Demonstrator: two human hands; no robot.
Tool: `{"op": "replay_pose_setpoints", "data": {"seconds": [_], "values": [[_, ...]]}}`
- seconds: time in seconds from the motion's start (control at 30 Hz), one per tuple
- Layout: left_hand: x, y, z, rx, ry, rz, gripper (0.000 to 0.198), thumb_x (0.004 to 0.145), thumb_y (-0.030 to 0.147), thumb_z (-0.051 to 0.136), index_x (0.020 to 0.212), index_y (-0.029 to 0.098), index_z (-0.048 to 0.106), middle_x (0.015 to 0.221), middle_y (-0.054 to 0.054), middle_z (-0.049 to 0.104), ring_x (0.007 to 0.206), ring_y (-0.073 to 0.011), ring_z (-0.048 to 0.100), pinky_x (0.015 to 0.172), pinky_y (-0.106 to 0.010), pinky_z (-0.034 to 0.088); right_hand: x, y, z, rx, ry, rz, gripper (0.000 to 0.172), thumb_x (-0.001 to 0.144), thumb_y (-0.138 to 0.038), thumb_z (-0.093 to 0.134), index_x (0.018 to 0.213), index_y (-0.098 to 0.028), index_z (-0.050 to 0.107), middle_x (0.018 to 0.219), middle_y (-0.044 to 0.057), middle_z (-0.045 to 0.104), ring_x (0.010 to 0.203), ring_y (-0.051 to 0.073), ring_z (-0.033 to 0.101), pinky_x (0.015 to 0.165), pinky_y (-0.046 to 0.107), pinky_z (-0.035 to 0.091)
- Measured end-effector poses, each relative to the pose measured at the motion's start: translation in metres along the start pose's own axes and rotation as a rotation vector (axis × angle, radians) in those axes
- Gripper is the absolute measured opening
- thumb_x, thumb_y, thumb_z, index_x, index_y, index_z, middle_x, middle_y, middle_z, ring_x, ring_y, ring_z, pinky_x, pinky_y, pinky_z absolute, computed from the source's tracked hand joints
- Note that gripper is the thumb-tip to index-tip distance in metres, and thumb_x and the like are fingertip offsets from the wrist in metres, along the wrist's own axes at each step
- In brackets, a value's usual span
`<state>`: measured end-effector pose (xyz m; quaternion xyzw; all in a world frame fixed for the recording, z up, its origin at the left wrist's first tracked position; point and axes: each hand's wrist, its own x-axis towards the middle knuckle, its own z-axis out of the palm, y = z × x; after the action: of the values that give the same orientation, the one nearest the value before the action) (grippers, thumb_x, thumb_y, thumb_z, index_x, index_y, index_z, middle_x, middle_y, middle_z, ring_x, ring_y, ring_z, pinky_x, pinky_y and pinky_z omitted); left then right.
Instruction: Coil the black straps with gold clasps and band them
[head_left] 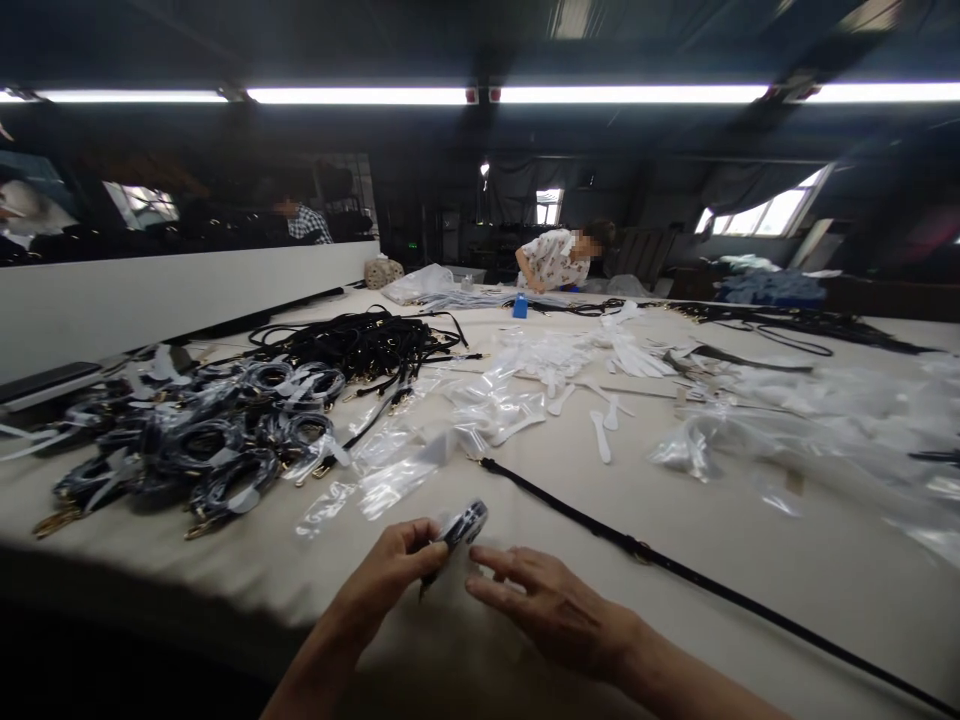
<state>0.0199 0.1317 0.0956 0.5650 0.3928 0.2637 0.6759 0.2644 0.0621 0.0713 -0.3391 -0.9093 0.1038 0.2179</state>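
Note:
My left hand (390,575) pinches a small coiled black strap (465,523), wound into a tight roll, just above the table's near edge. My right hand (551,605) hovers beside it with fingers stretched out flat, fingertips close to the roll, holding nothing. A long black strap (660,560) lies straight across the cloth to the right of my hands, running diagonally from the middle to the lower right.
A heap of bagged coiled straps (202,440) fills the left. Loose black straps (360,345) lie behind it. Clear plastic bags (420,450) and white paper strips (600,435) scatter over the middle and right. A person (559,258) works at the table's far end.

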Motion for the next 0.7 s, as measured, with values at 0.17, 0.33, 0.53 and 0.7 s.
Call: {"op": "replay_pose_setpoints", "data": {"seconds": [0.17, 0.33, 0.53, 0.7], "values": [[-0.002, 0.0, 0.007, 0.195, 0.04, 0.024, 0.032, 0.075, 0.047, 0.065, 0.078, 0.015, 0.058, 0.065, 0.003, 0.052, 0.063, -0.013, 0.044, 0.061, -0.026, 0.034, 0.019, -0.009, 0.008, 0.409, 0.179, 0.006, 0.029, 0.098, -0.015, 0.045, 0.11, -0.019, 0.071, 0.118, 0.01, 0.068, 0.101, 0.019, 0.067, 0.09, 0.028, 0.054], [-0.002, -0.018, 0.033, 0.82, 0.28, 0.284, 0.012, 0.079, 0.018, 0.048, 0.075, 0.019, 0.059, 0.083, -0.005, 0.062, 0.084, -0.0227, 0.053, 0.076, -0.035, 0.039, 0.042, -0.009, 0.033, 1.044, 0.427, 0.398, 0.011, 0.084, -0.027, 0.07, 0.087, -0.018, 0.076, 0.079, 0.005, 0.074, 0.073, 0.021, 0.071, 0.073, 0.03, 0.058], [0.0, -0.049, 0.04, 0.787, 0.334, 0.313, 0.02, 0.083, 0.02, 0.046, 0.1, 0.02, 0.056, 0.098, -0.009, 0.065, 0.094, -0.0266, 0.059, 0.085, -0.042, 0.046, 0.048, 0.004, 0.043, 1.471, 0.434, 0.811, 0.04, 0.066, -0.042, 0.088, 0.082, -0.012, 0.068, 0.078, 0.005, 0.072, 0.062, 0.015, 0.067, 0.065, 0.026, 0.054], [0.001, -0.043, 0.041, 0.639, 0.395, 0.192, 0.027, 0.089, 0.024, 0.037, 0.114, 0.02, 0.045, 0.097, -0.008, 0.066, 0.092, -0.0244, 0.063, 0.086, -0.042, 0.047, 0.047, 0.01, 0.036, 1.433, 0.338, 0.865, 0.049, 0.07, -0.054, 0.082, 0.084, -0.012, 0.061, 0.073, 0.006, 0.07, 0.054, 0.013, 0.063, 0.055, 0.023, 0.051]]}}
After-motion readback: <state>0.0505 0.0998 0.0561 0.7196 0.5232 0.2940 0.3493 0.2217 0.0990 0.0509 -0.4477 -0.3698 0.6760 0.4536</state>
